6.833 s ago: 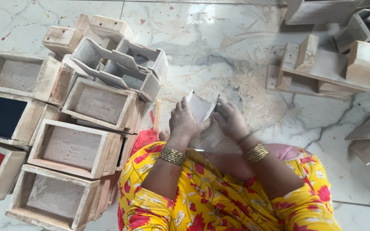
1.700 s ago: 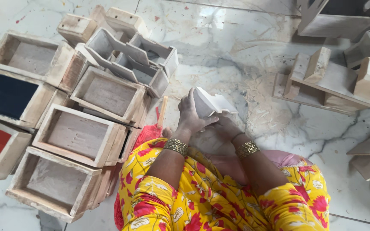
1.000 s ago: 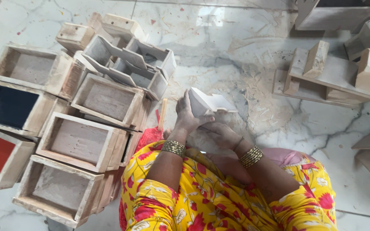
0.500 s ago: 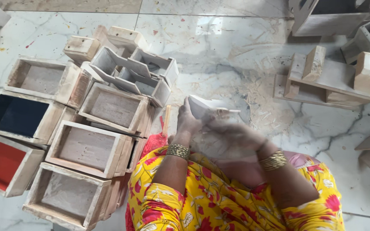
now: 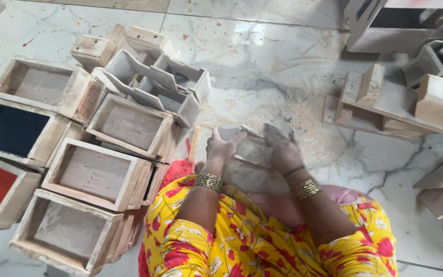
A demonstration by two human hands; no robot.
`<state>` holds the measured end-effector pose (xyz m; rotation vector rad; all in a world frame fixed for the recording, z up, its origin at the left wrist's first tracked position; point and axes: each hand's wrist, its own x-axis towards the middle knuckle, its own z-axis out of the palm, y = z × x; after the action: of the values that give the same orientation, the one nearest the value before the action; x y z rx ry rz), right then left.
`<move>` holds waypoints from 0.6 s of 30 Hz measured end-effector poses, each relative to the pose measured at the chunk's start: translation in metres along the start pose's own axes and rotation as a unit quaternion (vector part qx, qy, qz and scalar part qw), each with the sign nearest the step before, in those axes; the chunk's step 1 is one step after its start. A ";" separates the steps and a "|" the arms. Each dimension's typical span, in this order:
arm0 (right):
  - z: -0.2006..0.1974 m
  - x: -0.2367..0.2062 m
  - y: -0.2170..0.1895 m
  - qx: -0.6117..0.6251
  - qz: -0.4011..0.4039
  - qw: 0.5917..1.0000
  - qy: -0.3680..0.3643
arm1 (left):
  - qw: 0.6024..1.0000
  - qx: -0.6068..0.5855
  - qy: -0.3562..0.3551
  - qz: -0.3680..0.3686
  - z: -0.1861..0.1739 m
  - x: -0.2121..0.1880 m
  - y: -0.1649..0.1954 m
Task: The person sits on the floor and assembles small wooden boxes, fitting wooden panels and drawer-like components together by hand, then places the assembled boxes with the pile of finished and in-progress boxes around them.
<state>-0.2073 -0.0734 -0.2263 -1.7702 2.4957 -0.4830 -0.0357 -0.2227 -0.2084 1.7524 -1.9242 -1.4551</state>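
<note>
The small pale-grey wooden box (image 5: 249, 149) lies low over the marble floor (image 5: 283, 66) just in front of the person's knees, held between both hands. The left hand (image 5: 220, 149) grips its left end — fingers curled over the top edge, thumb on the near side. The right hand (image 5: 283, 150) lies spread on the right end, fingers pointing far and pressed flat on the wood. Sawdust (image 5: 314, 138) lies scattered around the box, to the right and far side.

Half a second ago the right hand was a blur across the box; now it sits sharp and planted. The box also lies flatter and lower than 1.7 s ago, when it was tipped up. At left the stack of unpainted open wooden boxes (image 5: 96, 174) is unchanged.
</note>
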 end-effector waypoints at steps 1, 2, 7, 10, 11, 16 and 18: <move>0.001 0.000 0.010 -0.025 0.045 0.998 -0.045 | 1.000 -0.007 0.005 -0.025 -0.003 0.004 -0.001; 0.000 0.000 0.018 -0.032 0.092 0.989 -0.113 | 0.999 -0.013 0.009 -0.048 -0.005 0.009 -0.002; -0.001 -0.006 0.019 0.118 0.055 0.988 0.081 | 0.998 0.003 -0.007 -0.060 0.000 0.023 -0.012; 0.001 -0.007 0.002 0.133 0.119 0.956 -0.232 | 0.999 -0.032 0.007 0.030 0.013 0.020 -0.018; 0.001 -0.008 -0.002 0.189 0.060 0.953 -0.228 | 0.996 -0.047 0.019 0.068 0.015 0.019 -0.019; -0.007 -0.012 -0.001 0.058 0.051 0.950 -0.302 | 0.982 -0.028 0.086 0.169 0.009 0.014 -0.020; -0.010 -0.014 0.002 0.146 0.010 0.954 -0.263 | 0.975 -0.032 0.091 0.198 0.006 0.012 -0.017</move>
<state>-0.2065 -0.0573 -0.2192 -1.5125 1.9611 -0.3053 -0.0317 -0.2262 -0.2296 1.3220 -1.9597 -1.1598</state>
